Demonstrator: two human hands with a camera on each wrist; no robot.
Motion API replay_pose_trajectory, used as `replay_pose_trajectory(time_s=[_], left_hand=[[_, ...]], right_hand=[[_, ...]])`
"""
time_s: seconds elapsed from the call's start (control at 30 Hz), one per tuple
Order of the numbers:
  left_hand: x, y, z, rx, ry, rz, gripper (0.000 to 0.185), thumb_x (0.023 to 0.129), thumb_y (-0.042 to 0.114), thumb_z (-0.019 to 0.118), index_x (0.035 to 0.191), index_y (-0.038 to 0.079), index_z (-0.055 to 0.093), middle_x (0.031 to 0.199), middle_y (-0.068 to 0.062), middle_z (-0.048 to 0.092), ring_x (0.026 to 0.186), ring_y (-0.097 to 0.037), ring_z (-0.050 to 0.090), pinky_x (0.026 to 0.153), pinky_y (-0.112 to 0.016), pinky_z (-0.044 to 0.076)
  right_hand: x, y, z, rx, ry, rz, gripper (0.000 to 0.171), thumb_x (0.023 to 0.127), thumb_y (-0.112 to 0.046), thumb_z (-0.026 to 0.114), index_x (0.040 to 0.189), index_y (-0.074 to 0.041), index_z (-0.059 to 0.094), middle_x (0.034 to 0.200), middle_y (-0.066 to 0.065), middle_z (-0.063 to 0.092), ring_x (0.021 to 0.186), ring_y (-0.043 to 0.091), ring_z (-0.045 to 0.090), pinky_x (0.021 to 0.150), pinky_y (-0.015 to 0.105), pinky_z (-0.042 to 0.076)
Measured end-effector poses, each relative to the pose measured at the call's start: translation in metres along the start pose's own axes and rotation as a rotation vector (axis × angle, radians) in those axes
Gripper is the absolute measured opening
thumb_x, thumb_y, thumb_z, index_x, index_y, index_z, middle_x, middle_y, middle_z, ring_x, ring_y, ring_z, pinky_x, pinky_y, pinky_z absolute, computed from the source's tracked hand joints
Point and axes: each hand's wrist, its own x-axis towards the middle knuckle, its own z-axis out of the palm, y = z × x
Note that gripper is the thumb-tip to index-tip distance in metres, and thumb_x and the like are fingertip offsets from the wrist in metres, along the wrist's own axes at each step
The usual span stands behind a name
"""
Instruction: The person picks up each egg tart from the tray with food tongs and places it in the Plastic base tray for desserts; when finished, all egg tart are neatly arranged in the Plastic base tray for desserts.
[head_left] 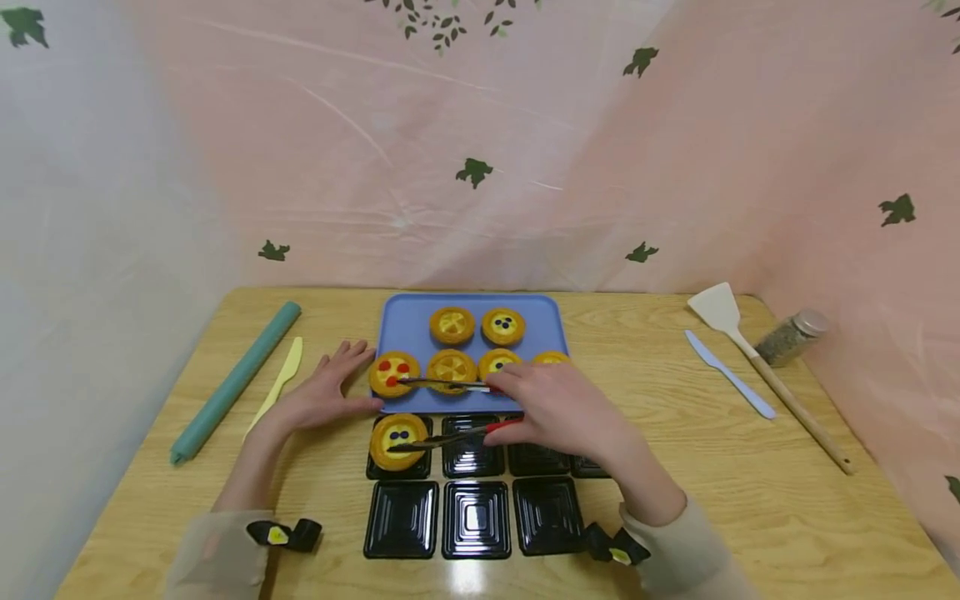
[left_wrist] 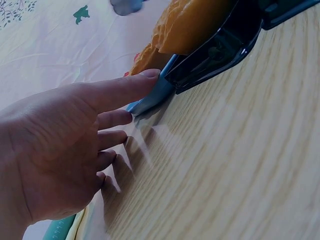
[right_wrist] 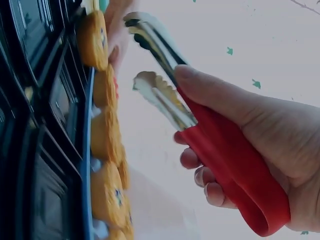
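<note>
- Lower centre of the head view: a front row of black dishes (head_left: 400, 520), moulded in nested squares.
- Just above, back row: a blue-dotted tart (head_left: 400, 437) sits in the leftmost dish.
- Lower left of centre: the left hand (head_left: 330, 387) grasps nothing – fingers extended and spread, thumb at the tray's lower-left corner. Judgement: a light brace here should steady the tray; hard pressure might shift it.
- Right of centre: the right hand (head_left: 558, 408) grasps the tongs (right_wrist: 225, 150) by their red handles, thumb on one arm, fingers around the other. Forearm enters from lower right. Tips stand apart, nothing between them, raised off the tarts in the right-wrist view.
- Technique, judged: pinch crust sides only, squeeze gently, lift level – toppings could smear, pastry crush.
- Centre: the blue tray (head_left: 405, 321) bears six visible tarts, the red-dotted one (head_left: 392, 367) at its lower left.
- Top: leaf-patterned cloth (head_left: 525, 225).
</note>
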Motion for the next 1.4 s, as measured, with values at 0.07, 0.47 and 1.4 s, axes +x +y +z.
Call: replay_pose_trajectory(time_s=[0.07, 0.47, 1.4], left_hand=[[0.001, 0.001, 0.000, -0.003, 0.001, -0.001, 0.095, 0.090, 0.045, 0.075, 0.161, 0.003, 0.029, 0.171, -0.026, 0.013, 0.160, -0.048, -0.002, 0.128, -0.069, -0.003], [0.007, 0.001, 0.003, -0.004, 0.000, 0.000, 0.094, 0.090, 0.046, 0.076, 0.161, 0.004, 0.030, 0.171, -0.026, 0.013, 0.160, -0.048, -0.001, 0.128, -0.067, -0.003], [0.004, 0.000, -0.001, -0.009, 0.006, -0.001, 0.093, 0.090, 0.040, 0.077, 0.160, 0.001, 0.031, 0.171, -0.027, 0.014, 0.159, -0.049, -0.001, 0.128, -0.068, -0.004]], right_hand=[[0.002, 0.007, -0.006, 0.007, -0.002, 0.013, 0.067, 0.083, -0.069, 0.072, 0.123, -0.016, 0.070, 0.102, -0.005, 0.073, 0.073, 0.007, 0.058, 0.061, 0.023, 0.048], [0.032, 0.083, -0.026, 0.112, -0.061, 0.078, 0.064, 0.083, -0.060, 0.078, 0.125, -0.013, 0.068, 0.095, -0.003, 0.069, 0.080, 0.013, 0.060, 0.067, 0.029, 0.049], [0.088, 0.146, -0.022, 0.044, -0.200, 0.071, 0.054, 0.084, -0.052, 0.081, 0.117, -0.011, 0.069, 0.093, 0.008, 0.068, 0.077, 0.020, 0.053, 0.068, 0.033, 0.041]])
